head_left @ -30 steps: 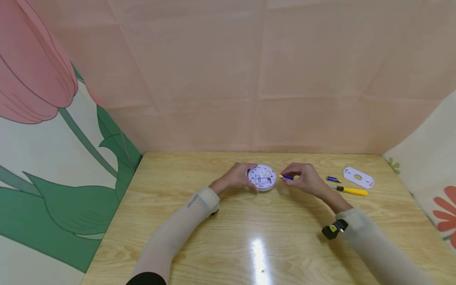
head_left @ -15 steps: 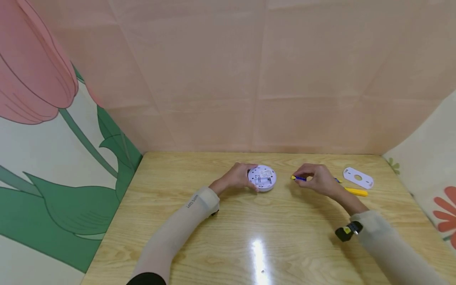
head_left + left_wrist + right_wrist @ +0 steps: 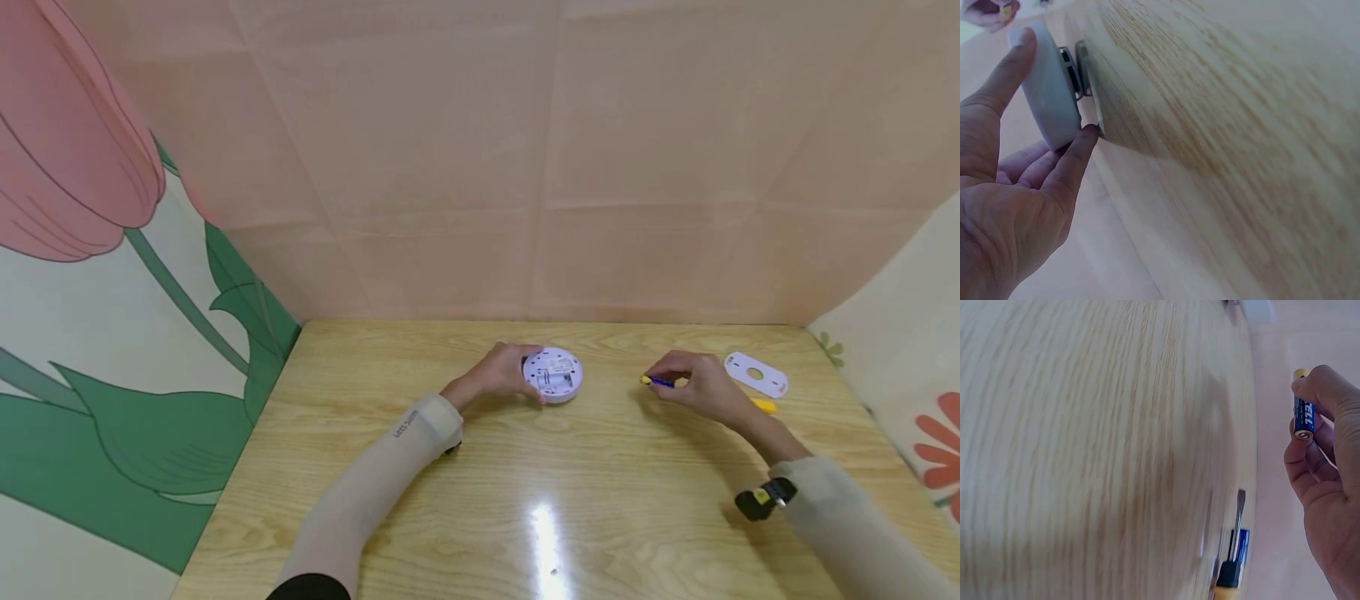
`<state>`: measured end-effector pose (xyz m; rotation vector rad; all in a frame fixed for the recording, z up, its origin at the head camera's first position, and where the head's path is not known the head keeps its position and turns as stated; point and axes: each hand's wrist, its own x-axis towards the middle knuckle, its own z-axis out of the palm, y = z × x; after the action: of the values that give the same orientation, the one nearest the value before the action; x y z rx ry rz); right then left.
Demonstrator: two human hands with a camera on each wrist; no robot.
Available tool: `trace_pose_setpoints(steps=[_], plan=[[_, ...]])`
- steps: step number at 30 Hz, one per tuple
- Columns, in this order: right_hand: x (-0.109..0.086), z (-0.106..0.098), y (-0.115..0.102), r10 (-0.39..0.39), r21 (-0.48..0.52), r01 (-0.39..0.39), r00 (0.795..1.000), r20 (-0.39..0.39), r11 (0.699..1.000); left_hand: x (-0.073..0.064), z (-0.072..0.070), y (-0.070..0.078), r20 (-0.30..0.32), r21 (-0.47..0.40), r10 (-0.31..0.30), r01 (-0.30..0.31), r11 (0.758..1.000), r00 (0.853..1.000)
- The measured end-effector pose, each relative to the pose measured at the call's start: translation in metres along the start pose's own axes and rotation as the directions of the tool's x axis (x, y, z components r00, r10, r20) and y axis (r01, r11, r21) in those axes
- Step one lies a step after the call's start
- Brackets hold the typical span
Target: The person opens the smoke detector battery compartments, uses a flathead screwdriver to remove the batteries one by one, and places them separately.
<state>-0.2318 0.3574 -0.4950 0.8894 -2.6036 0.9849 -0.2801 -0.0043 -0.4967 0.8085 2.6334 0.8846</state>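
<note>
Gripping round, white plastic-looking device [image 3: 557, 372] by its rim over wood-grained desk [image 3: 450, 508] with left hand [image 3: 497, 370]; seeing recess [image 3: 556, 383] in upturned face. Pinching blue-and-gold cylindrical battery [image 3: 1304, 411] in right hand [image 3: 697, 385], apart from device.

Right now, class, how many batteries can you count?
2: one battery pinched in the right hand, another battery on the table beside the screwdriver. More may be hidden.

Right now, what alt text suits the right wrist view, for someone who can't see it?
A right hand pinches a blue-and-gold battery over a wooden table. Lower down, a screwdriver lies beside a partly hidden blue object.
</note>
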Motion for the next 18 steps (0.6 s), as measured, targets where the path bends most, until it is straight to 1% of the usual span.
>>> trace_pose_setpoints(steps=[11, 18], plan=[[-0.022, -0.009, 0.015, 0.005, -0.030, -0.006, 1.000, -0.028, 1.000, 0.000, 0.002, -0.002, 0.008, -0.019, -0.009, 0.009, 1.000, 1.000], [-0.035, -0.016, 0.018, -0.024, -0.094, 0.020, 0.999, -0.046, 0.995, 0.000, 0.000, -0.003, 0.002, -0.005, 0.010, -0.010, 1.000, 1.000]])
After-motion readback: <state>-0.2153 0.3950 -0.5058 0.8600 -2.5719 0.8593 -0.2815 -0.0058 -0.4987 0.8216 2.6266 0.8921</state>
